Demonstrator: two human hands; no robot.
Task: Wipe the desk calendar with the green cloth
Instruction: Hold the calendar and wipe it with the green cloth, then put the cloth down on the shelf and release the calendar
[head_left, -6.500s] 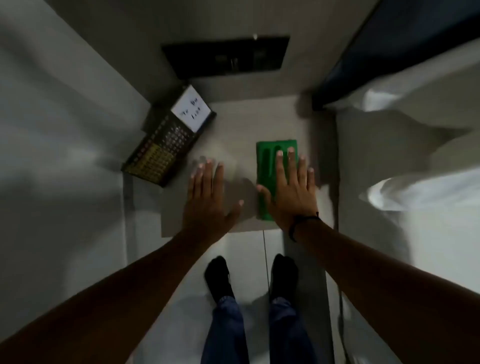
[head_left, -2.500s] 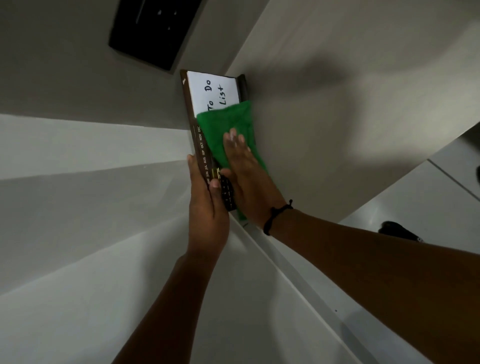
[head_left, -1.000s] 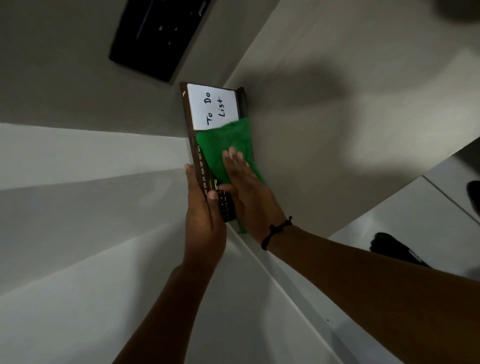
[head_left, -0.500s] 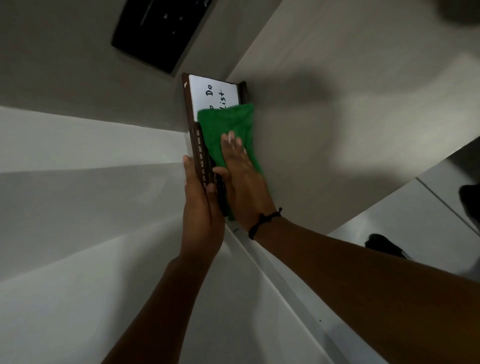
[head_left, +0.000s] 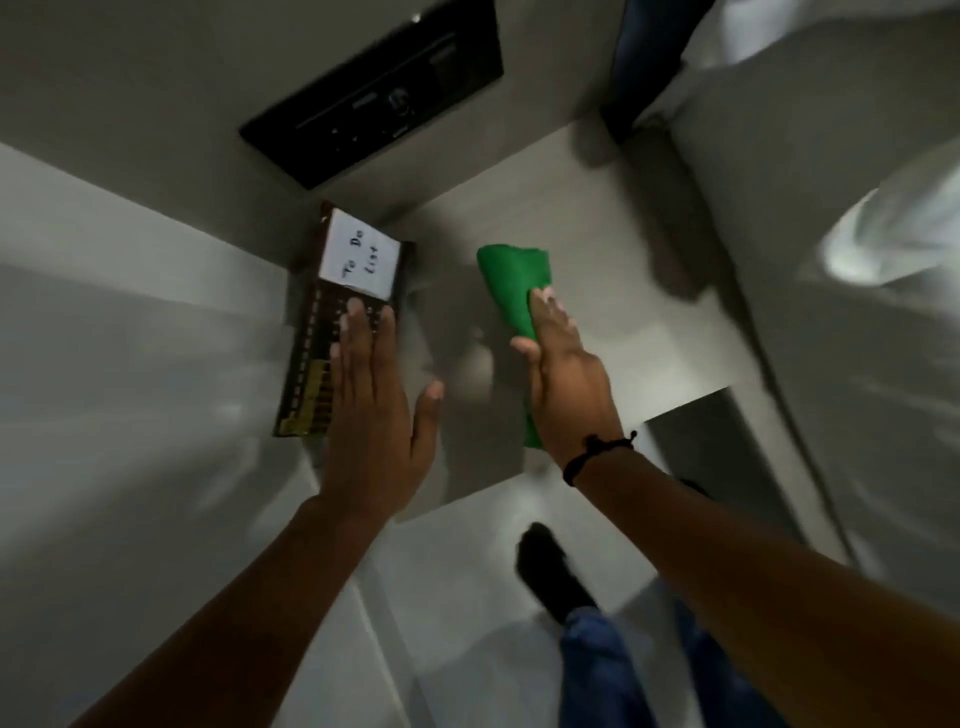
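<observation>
Two hands are apart: your left hand (head_left: 371, 410) lies flat and spread on the calendar (head_left: 332, 332), your right hand (head_left: 563, 384) presses the green cloth (head_left: 514, 286) onto the table (head_left: 649, 332). A black panel (head_left: 374, 93) sits on the wall behind.

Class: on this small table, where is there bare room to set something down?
Bare table lies between the desk calendar and green cloth, and right of the cloth toward the far edge. The left side is crowded: left hand over calendar. Right hand covers the cloth.

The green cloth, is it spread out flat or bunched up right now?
Bunched up. The green cloth lies in a narrow folded wad on the table under the right hand, apart from the desk calendar.
</observation>
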